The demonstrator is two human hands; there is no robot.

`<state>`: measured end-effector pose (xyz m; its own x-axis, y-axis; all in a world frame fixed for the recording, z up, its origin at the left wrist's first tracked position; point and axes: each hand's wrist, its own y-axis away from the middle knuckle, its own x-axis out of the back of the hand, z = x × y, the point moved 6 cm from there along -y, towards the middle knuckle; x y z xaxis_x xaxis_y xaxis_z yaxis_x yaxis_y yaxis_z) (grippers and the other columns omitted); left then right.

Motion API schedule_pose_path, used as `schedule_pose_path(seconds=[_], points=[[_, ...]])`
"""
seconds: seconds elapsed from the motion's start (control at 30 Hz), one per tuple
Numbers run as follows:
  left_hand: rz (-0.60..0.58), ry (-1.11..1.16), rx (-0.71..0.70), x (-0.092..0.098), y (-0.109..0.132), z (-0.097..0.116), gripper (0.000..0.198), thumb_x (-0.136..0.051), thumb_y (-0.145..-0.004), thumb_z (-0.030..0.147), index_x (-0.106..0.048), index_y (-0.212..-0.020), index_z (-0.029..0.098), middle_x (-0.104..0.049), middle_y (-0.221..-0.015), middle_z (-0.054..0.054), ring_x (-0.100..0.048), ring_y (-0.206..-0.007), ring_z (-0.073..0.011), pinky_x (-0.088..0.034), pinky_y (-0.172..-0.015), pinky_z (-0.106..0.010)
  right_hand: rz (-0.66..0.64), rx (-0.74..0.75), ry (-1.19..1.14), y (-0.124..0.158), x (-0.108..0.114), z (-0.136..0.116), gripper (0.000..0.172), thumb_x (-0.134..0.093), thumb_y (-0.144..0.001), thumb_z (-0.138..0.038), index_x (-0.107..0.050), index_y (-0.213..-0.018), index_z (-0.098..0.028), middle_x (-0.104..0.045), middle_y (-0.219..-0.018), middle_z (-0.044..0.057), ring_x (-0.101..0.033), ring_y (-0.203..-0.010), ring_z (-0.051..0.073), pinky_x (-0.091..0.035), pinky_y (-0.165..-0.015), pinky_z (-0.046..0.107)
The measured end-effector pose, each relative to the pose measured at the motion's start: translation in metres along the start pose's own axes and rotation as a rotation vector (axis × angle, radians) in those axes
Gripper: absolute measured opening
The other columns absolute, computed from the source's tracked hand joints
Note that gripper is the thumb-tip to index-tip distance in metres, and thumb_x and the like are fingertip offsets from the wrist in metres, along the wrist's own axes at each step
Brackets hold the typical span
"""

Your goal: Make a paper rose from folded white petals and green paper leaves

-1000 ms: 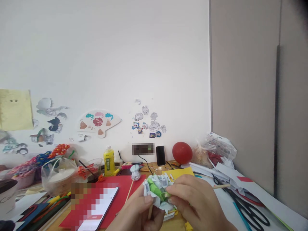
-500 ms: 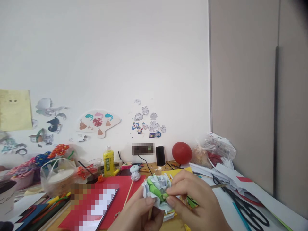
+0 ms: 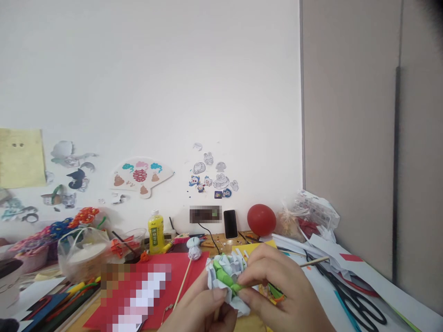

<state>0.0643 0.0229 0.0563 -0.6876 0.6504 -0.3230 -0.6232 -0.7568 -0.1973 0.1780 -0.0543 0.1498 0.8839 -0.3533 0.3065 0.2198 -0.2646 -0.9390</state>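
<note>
A pale blue paper flower [image 3: 225, 272] with green paper strips wound around it sits between both hands at the bottom centre. My left hand [image 3: 199, 310] is closed under the flower, pinching its base where a thin wooden stick comes out. My right hand [image 3: 280, 290] is closed on the flower's right side, its fingertips pinching a green strip [image 3: 232, 282] against the petals. A second small paper flower on a wooden stick [image 3: 194, 251] lies on the red paper sheet [image 3: 180, 276] just behind.
A phone [image 3: 138, 304] lies on the red sheet at the left. Black scissors [image 3: 356, 299] and paper scraps are at the right. A yellow bottle [image 3: 156, 232], a bagged cup [image 3: 83, 253], a red balloon [image 3: 261, 220] and a standing phone [image 3: 230, 224] line the wall.
My right hand has shifted slightly left and down, drawing the green strip around the flower. My left hand has sunk a little lower in the view.
</note>
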Motion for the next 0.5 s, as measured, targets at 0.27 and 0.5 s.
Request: schedule_pose_path(seconds=[0.27, 0.5], points=[[0.087, 0.020, 0.041, 0.006, 0.003, -0.004, 0.035, -0.067, -0.068, 0.040, -0.047, -0.090, 0.021, -0.041, -0.052, 0.010, -0.021, -0.037, -0.0031, -0.008, -0.038, -0.020, -0.002, 0.064, 0.104, -0.001, 0.001, -0.003, 0.013, -0.054, -0.088, -0.023, -0.063, -0.078, -0.019, -0.062, -0.070, 0.002, -0.060, -0.065, 0.013, -0.048, -0.057, 0.021], [-0.025, 0.028, 0.029, -0.013, 0.007, 0.018, 0.054, -0.067, -0.066, 0.052, -0.046, -0.103, 0.020, -0.046, -0.058, 0.007, -0.023, -0.037, -0.0024, -0.008, -0.039, -0.020, 0.110, 0.084, 0.108, -0.001, 0.006, -0.002, 0.019, -0.051, -0.092, -0.033, -0.062, -0.086, -0.019, -0.065, -0.072, 0.002, -0.061, -0.067, 0.012, -0.049, -0.061, 0.019]])
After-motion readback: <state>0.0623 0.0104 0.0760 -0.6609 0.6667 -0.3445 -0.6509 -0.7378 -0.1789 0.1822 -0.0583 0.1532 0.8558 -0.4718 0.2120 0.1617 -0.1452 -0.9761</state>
